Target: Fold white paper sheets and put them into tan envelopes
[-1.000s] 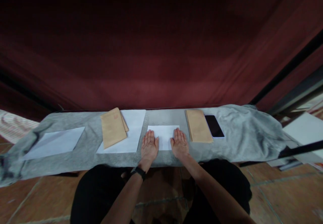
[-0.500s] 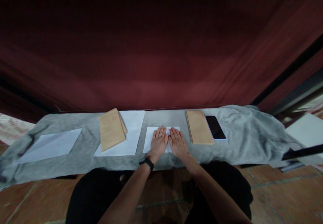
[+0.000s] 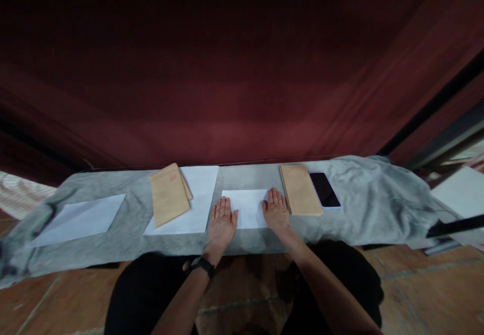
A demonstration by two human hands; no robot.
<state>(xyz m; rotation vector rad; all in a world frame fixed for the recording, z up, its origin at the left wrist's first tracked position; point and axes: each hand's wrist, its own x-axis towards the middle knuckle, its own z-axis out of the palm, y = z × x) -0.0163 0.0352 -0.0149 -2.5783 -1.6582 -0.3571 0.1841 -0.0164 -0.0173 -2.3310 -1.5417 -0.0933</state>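
A small white sheet of paper [image 3: 248,209] lies on the grey cloth between my hands; whether it is folded I cannot tell. My left hand [image 3: 222,221] rests flat over its left edge, fingers stretched out and thumb apart. Over its right edge lies my right hand [image 3: 276,211], also flat, with nothing gripped. Just right of that hand is a stack of brown envelopes [image 3: 302,191]. To the left, more brown envelopes [image 3: 170,196] lie partly on a larger white sheet [image 3: 202,199].
A phone [image 3: 324,190] lies beside the right envelope stack. Another white sheet [image 3: 81,219] sits at the far left. Grey cloth [image 3: 372,201] covers the narrow bench, wrinkled at the right. A dark red panel [image 3: 242,98] rises directly behind it.
My hands have slid apart, from side by side at the middle of the small sheet to its left and right edges. More of the paper shows between them.
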